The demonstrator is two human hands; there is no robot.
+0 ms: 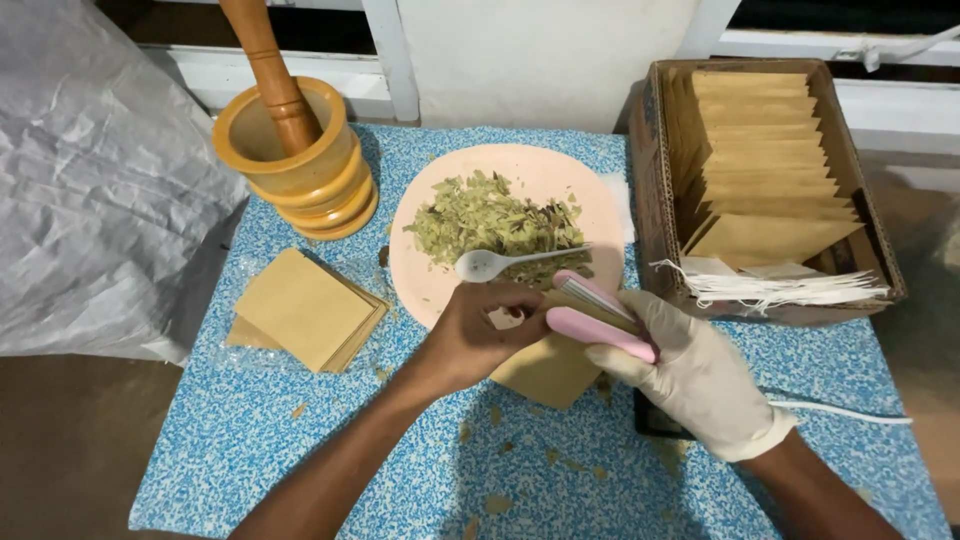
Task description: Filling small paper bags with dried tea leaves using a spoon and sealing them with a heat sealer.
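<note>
Crosswise, the pink sealer [598, 322] runs upper-left to lower-right — gloved right hand [690, 375] clenched on it, left hand [478, 335] pinching the pouch [548, 372].

On the tabletop [250, 420] the plate [600, 195] sits at the centre, with crushed leaves [480, 215] heaped on it and a spoon [490, 263] lying across its 6 o'clock edge. At the plate's 9 o'clock stands the mortar [320, 170], the pestle [265, 60] leaning inside it. At 7 o'clock lies a stack of flat pouches [305, 308]. At 3 o'clock sits the cardboard box [655, 180], with pouches [765, 150] filed upright in it and stringed bags [780, 285] across its near end. At 6 o'clock, both hands meet over another pouch [545, 375].
</note>
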